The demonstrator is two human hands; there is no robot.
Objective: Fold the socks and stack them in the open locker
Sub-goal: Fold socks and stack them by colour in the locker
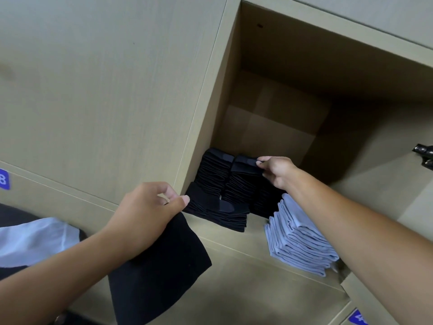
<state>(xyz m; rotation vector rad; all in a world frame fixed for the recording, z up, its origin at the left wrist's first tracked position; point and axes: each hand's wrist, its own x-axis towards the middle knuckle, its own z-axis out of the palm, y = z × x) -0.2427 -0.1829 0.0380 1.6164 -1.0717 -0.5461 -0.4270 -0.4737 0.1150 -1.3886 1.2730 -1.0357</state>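
The open locker holds folded socks at its front. Two tall stacks of black socks stand side by side, with a lower black stack in front of them. A stack of light blue socks sits at the front right. My right hand reaches in and pinches the top black sock of the right tall stack. My left hand is outside the locker's left edge, gripping a black sock that hangs down from it.
Closed locker doors fill the left side, with blue number labels at the edges. The open locker's door swings out at right, carrying a dark latch. Light blue fabric lies at lower left.
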